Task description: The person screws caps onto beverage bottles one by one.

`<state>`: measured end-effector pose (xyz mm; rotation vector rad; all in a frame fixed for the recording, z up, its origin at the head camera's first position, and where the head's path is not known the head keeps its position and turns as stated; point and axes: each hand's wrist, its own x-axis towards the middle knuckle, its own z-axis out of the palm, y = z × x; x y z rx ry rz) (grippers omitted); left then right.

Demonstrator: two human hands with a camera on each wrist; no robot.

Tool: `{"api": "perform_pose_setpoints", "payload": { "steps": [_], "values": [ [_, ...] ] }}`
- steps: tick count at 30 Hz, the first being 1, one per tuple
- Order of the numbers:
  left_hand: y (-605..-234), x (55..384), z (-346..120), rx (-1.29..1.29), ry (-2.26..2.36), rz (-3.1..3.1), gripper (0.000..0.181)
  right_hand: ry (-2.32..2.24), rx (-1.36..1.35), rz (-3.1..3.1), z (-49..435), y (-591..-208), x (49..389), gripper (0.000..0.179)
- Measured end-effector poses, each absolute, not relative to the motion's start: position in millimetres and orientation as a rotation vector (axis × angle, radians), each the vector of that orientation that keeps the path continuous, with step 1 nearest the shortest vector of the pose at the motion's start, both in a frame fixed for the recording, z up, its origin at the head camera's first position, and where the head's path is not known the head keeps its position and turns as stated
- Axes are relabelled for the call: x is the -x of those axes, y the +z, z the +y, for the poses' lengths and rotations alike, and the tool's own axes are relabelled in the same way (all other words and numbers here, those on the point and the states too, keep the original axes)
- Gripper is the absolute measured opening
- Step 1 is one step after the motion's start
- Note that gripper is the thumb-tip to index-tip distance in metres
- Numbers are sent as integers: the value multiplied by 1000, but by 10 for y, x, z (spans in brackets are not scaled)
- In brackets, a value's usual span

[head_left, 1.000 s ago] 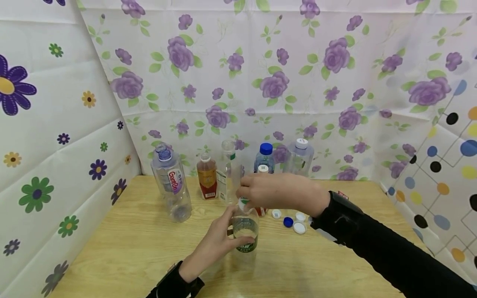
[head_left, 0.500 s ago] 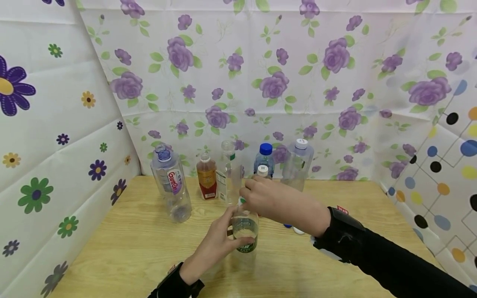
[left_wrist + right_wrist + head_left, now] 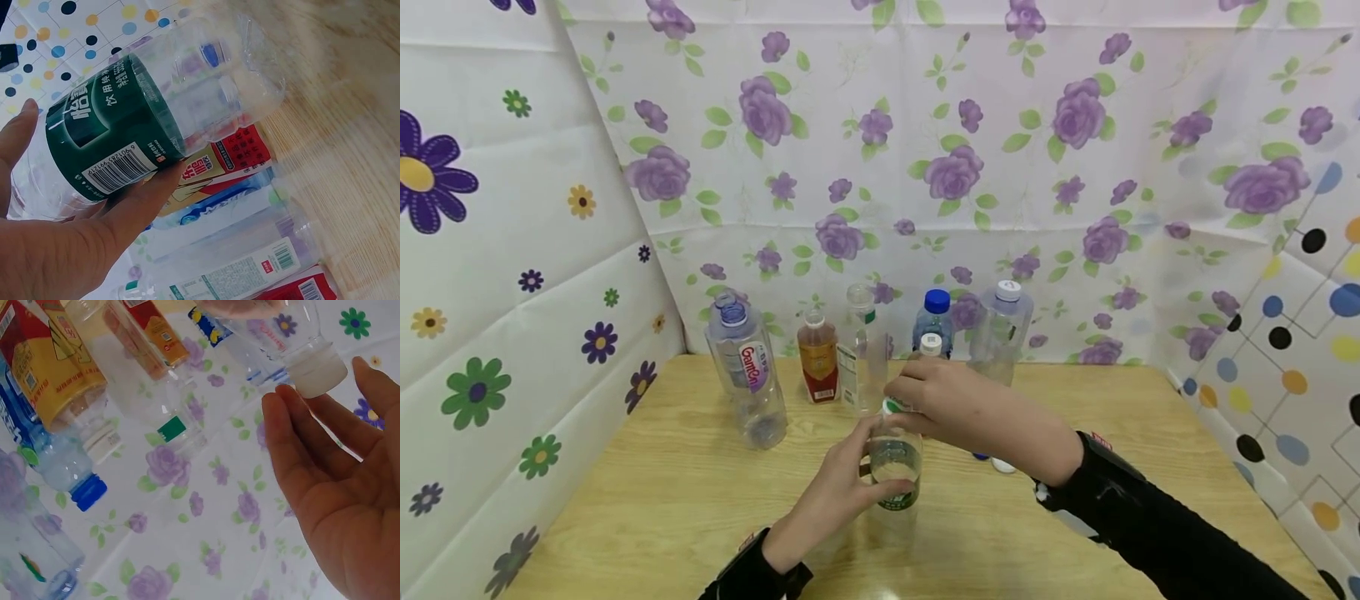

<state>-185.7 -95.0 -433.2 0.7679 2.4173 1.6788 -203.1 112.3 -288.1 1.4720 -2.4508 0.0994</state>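
Note:
A clear plastic water bottle (image 3: 896,454) with a green label (image 3: 103,128) stands upright in front of me on the table. My left hand (image 3: 842,487) grips its body, fingers and thumb round its sides. On its neck sits a white bottle cap (image 3: 319,369) with a green mark on top. My right hand (image 3: 951,404) is at the cap from above. In the right wrist view its fingertips lie close to one side of the cap, while the thumb stands slightly off the other side. Whether the fingertips touch the cap is hard to tell.
Behind stand a large uncapped bottle (image 3: 745,375), a red-labelled bottle (image 3: 817,358), a clear bottle (image 3: 868,358), a blue-capped bottle (image 3: 936,312) and a white-capped large bottle (image 3: 1002,329). Loose caps (image 3: 1003,465) lie partly hidden behind the right forearm. Patterned cloth surrounds the wooden table (image 3: 662,500).
My right hand has turned about the cap and its wrist has dropped lower, covering more of the loose caps. My left hand keeps its hold and the bottle stays in place.

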Motion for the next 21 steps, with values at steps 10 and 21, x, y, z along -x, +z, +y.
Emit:
{"api": "perform_pose_setpoints", "payload": {
  "steps": [10,21],
  "values": [
    [-4316,1872,-935,-758,1705,2428,78,459,-1153,-2618,1453,-3292,1994,33],
    [-4311,1868,-937,-757,1703,2474,77,621,-933,-2747,1725,-3988,1944,32]
  ]
}}
